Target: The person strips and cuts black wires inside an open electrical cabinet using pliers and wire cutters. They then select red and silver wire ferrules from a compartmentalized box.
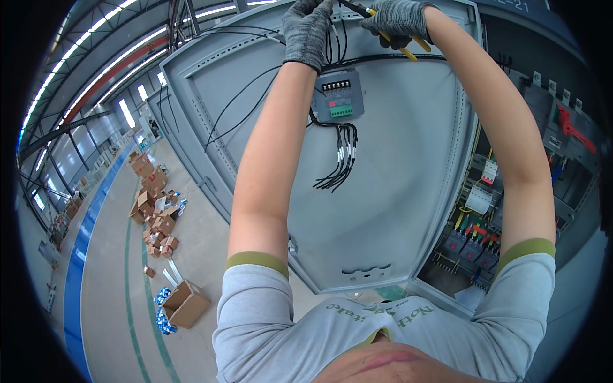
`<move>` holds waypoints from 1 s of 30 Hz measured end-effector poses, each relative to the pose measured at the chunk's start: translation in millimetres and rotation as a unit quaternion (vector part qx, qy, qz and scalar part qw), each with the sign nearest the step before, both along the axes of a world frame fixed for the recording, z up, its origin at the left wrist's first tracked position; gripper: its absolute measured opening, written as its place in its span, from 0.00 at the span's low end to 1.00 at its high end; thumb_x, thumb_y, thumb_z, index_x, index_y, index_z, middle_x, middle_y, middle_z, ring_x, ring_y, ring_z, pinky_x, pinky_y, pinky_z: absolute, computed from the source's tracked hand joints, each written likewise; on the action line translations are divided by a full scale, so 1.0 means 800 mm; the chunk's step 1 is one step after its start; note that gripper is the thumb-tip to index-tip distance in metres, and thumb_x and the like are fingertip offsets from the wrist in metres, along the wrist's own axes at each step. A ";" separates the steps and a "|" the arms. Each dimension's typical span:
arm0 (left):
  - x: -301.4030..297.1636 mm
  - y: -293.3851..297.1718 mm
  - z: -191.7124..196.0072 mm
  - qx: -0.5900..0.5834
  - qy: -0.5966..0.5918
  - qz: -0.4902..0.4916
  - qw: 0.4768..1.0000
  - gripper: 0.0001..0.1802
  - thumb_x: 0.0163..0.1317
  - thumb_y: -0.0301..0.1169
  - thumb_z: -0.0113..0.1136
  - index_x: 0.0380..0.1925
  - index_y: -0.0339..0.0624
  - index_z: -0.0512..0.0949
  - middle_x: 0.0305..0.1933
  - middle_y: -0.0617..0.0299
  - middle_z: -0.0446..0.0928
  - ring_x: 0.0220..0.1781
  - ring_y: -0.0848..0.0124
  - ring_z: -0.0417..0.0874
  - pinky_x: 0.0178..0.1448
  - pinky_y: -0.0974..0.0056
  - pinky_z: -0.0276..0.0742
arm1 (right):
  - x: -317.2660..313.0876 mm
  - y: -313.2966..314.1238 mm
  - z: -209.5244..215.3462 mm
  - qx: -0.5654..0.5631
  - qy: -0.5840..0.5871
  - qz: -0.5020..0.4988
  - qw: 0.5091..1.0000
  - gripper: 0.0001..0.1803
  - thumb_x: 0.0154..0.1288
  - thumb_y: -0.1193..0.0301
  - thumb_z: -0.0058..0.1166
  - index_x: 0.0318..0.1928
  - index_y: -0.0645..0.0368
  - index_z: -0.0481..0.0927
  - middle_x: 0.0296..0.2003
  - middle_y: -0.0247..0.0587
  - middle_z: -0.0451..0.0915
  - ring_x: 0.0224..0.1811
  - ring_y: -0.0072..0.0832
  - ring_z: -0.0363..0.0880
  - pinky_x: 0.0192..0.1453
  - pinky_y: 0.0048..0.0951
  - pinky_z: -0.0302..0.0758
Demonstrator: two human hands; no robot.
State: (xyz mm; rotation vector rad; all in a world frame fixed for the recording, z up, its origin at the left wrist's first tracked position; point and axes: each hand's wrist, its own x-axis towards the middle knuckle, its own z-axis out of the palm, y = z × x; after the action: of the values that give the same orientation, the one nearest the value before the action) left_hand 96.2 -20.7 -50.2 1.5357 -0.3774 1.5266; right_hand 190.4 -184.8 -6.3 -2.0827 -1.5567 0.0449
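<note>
My left hand [304, 35], in a grey knit glove, is raised to the top edge of the view. Its fingers are pinched together on a thin black wire, though their tips are partly cut off. Gloved likewise, my right hand [399, 22] grips a pair of yellow-handled pliers [407, 53], whose dark jaws point toward my left fingers. Both hands are in front of the inner face of a grey cabinet door [396, 191]. Below them a grey module [341, 96] with a green terminal block is fixed to the door. A bunch of black wires [345, 153] with white sleeves hangs under it.
More black cables [242, 80] loop across the door's left part. At right stands the open cabinet, with breakers [469, 246], wiring and a red handle [575, 129]. Cardboard boxes [185, 305] lie along the floor at left, beside a blue floor stripe [80, 255].
</note>
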 end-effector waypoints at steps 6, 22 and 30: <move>-0.005 0.012 -0.005 0.000 -0.005 -0.020 1.000 0.04 0.62 0.25 0.64 0.37 0.41 0.81 0.25 0.71 0.78 0.21 0.84 0.70 0.25 0.76 0.66 | -0.031 -0.007 0.014 -0.148 -0.405 -0.058 0.900 0.22 0.67 0.53 0.51 0.37 0.63 0.80 0.20 0.44 0.78 0.17 0.33 0.77 0.17 0.43 0.81; -0.003 0.009 -0.001 0.005 -0.005 -0.004 1.000 0.06 0.61 0.24 0.63 0.38 0.39 0.82 0.30 0.68 0.80 0.25 0.82 0.74 0.28 0.75 0.69 | -0.032 0.004 0.024 -0.181 -0.635 -0.041 0.750 0.12 0.59 0.60 0.60 0.29 0.56 0.83 0.21 0.40 0.82 0.21 0.31 0.81 0.21 0.35 0.77; -0.002 0.010 -0.001 0.013 -0.013 -0.021 1.000 0.07 0.61 0.21 0.61 0.39 0.37 0.82 0.33 0.64 0.82 0.32 0.78 0.80 0.35 0.73 0.76 | -0.106 -0.035 0.021 -0.056 -0.232 -0.156 0.958 0.25 0.72 0.52 0.38 0.54 0.57 0.76 0.36 0.50 0.85 0.28 0.36 0.85 0.22 0.38 0.82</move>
State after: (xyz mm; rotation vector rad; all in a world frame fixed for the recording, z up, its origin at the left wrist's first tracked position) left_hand 94.4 -12.8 -50.9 1.5200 -0.4440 1.5161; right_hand 105.6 -212.5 10.2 -2.5359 -1.4753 -0.5155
